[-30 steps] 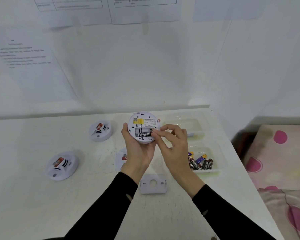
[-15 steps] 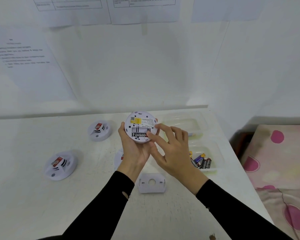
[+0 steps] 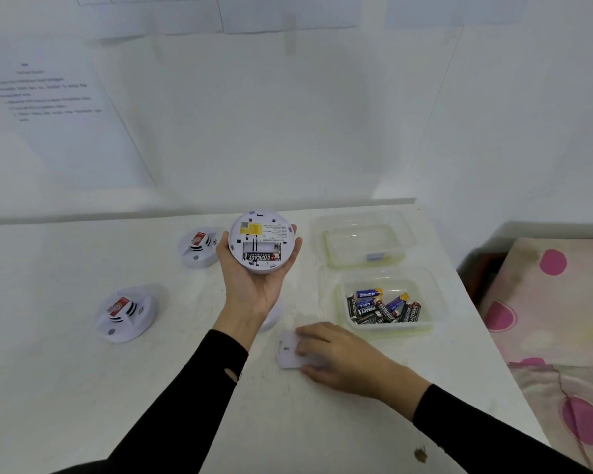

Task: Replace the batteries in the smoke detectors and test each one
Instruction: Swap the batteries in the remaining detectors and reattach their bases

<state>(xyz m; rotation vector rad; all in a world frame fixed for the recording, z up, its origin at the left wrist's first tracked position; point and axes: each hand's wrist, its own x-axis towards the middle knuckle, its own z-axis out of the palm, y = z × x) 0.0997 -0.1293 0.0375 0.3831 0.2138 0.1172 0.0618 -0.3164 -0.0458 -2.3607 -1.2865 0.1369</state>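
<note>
My left hand (image 3: 254,285) holds a round white smoke detector (image 3: 261,241) above the table, back side up. Its open battery bay shows one black Eveready battery (image 3: 261,257) in the lower slot; the upper slot looks empty. My right hand (image 3: 339,357) lies on the white mounting plate (image 3: 286,354) on the table, fingers over its right part. Two more detectors rest face up, one at the far left-centre (image 3: 199,248) and one at the near left (image 3: 125,314). A fourth white detector (image 3: 271,319) is mostly hidden under my left wrist.
A clear plastic tray (image 3: 432,302) with several AA batteries sits right of my hands. Behind it an almost empty clear tray (image 3: 363,213) holds one small pale item. The table's right edge borders a pink-spotted cloth (image 3: 555,302). Papers hang on the wall.
My right hand left the battery bay, dropped toward me and came to rest on the mounting plate. The left hand kept the detector raised.
</note>
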